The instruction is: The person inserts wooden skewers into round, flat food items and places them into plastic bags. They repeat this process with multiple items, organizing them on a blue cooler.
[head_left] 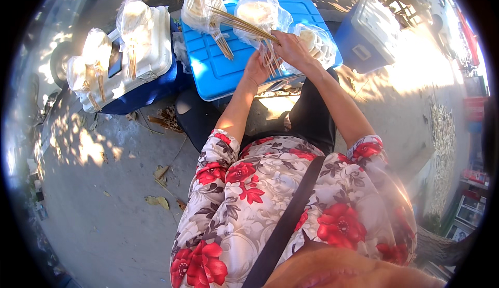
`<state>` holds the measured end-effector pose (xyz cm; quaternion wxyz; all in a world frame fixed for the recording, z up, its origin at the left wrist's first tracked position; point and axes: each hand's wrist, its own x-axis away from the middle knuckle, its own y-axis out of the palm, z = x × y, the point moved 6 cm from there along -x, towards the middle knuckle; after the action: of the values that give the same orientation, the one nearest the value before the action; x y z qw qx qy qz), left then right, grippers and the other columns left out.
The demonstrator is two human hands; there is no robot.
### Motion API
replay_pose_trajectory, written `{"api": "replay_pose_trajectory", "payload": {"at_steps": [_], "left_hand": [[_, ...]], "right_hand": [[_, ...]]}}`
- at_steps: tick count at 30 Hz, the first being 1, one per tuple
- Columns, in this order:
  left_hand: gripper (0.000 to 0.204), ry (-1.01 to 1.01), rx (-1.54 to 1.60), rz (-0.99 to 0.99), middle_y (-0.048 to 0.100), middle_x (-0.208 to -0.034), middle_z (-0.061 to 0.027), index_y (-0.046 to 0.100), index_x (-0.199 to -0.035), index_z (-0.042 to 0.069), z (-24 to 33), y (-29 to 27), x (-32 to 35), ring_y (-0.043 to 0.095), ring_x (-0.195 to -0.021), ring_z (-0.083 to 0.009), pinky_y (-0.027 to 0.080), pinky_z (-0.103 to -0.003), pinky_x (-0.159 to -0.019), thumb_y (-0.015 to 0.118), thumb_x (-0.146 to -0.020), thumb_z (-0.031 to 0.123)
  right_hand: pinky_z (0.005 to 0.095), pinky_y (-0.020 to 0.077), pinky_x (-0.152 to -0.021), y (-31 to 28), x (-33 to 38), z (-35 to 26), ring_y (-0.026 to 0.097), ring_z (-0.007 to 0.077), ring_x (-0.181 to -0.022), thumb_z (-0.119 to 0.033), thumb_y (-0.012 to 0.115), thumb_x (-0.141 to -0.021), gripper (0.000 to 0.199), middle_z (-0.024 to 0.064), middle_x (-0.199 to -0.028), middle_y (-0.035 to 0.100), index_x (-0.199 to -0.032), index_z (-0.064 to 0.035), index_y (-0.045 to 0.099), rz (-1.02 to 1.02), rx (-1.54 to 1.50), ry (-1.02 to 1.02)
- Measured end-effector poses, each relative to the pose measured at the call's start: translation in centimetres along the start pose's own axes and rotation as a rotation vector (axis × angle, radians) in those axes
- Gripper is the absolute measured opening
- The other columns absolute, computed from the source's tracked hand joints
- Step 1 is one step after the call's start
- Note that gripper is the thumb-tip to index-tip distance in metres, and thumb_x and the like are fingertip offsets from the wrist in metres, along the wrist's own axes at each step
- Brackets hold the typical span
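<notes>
My right hand [292, 50] is closed around a bundle of thin wooden sticks [236, 22], which points up and to the left over a blue plastic lid [202, 75]. Just left of it, my left hand [254, 71] has its fingers closed at the sticks below a clear plastic bag of pale round discs [258, 11]. Part of its grip is hidden. Another bag of pale discs on sticks [201, 8] lies at the lid's far left. By my right wrist rests a further bag of pale discs [315, 44].
To the left, a white-lidded blue cooler [152, 69] carries several bagged discs on sticks [134, 20] and a dark phone [115, 59]. A blue and white cooler [366, 36] stands at right. Dry leaves [157, 201] lie on the grey ground.
</notes>
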<state>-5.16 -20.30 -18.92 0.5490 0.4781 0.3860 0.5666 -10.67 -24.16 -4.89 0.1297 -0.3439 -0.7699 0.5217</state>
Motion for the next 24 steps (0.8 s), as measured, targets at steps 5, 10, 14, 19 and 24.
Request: {"api": "replay_pose_trajectory", "payload": {"at_steps": [5,10,14,19,24], "left_hand": [[0.05,0.022,-0.001,-0.048,0.059,-0.113,-0.0095,0.048,-0.124,0.005,0.5,0.3,0.0,0.057,-0.105,-0.0259,0.046,-0.043,-0.09,0.034,-0.096,0.045],[0.052,0.038,-0.041,-0.018,0.059,-0.112,-0.01,0.048,-0.124,0.004,0.4,-0.1,0.0,0.057,-0.103,-0.0245,0.047,-0.041,-0.088,0.035,-0.095,0.046],[0.053,0.013,-0.033,-0.03,0.06,-0.11,-0.0094,0.048,-0.123,0.004,0.2,0.1,-0.1,0.058,-0.1,-0.0242,0.048,-0.04,-0.086,0.035,-0.095,0.047],[0.05,0.01,-0.023,-0.089,0.061,-0.109,-0.0081,0.05,-0.121,0.006,0.2,0.0,-0.5,0.059,-0.1,-0.0219,0.048,-0.039,-0.086,0.036,-0.095,0.046],[0.042,0.052,-0.026,-0.025,0.061,-0.108,-0.0064,0.051,-0.119,0.01,0.1,0.8,0.1,0.059,-0.1,-0.0212,0.047,-0.039,-0.087,0.037,-0.095,0.042]], "right_hand": [[0.0439,0.048,-0.068,0.5,-0.3,-0.2,0.063,0.0366,-0.076,-0.021,0.053,-0.084,0.037,0.0236,-0.081,0.064,-0.114,0.0011,0.053,-0.048,-0.094,0.067],[0.0472,0.0461,-0.073,0.7,-0.4,-0.2,0.061,0.0406,-0.084,-0.023,0.056,-0.078,0.038,0.0251,-0.085,0.063,-0.107,0.0006,0.05,-0.087,-0.034,0.117],[0.045,0.0472,-0.072,0.6,-0.1,0.4,0.062,0.0386,-0.084,-0.022,0.056,-0.078,0.046,0.0262,-0.087,0.063,-0.117,0.0014,0.05,-0.042,-0.068,0.118],[0.0445,0.0474,-0.074,0.9,0.1,0.4,0.061,0.0385,-0.086,-0.021,0.056,-0.077,0.05,0.0253,-0.091,0.063,-0.123,-0.0001,0.049,0.003,-0.122,0.021],[0.0455,0.0468,-0.073,0.9,1.1,0.0,0.06,0.039,-0.087,-0.022,0.057,-0.076,0.046,0.0232,-0.09,0.063,-0.118,-0.0009,0.052,0.001,-0.073,-0.002]]}}
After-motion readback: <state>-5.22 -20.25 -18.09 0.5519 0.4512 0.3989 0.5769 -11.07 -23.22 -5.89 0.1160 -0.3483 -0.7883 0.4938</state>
